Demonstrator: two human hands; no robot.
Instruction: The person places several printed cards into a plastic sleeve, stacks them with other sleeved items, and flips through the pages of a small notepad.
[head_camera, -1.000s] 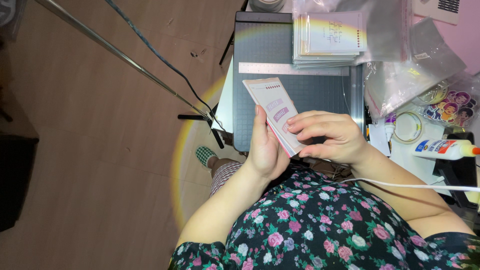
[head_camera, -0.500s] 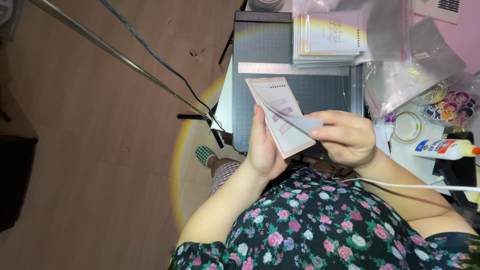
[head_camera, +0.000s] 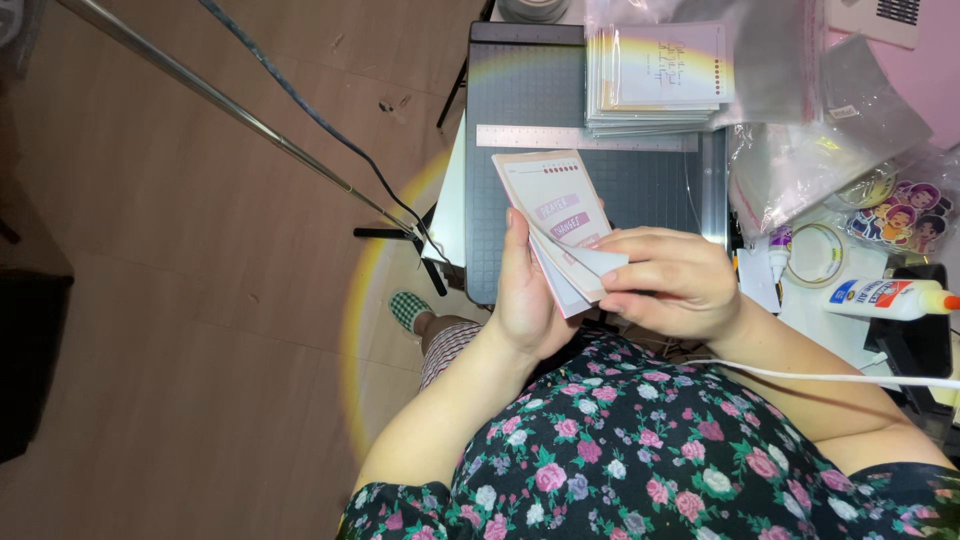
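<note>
L hand (head_camera: 525, 300) grips card stack (head_camera: 560, 225); R hand (head_camera: 665, 285) bends top card, over grey cutting mat (head_camera: 520, 110).

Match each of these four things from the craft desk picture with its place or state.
Things:
1. notepad
2. glue bottle
3. metal ruler
4. tape roll

Places or states:
A. lying across the grey cutting mat
B. held in the left hand, pages bent by the right hand
C. flat beside the glue
D. on its side at the right edge

1-B, 2-D, 3-A, 4-C
</note>
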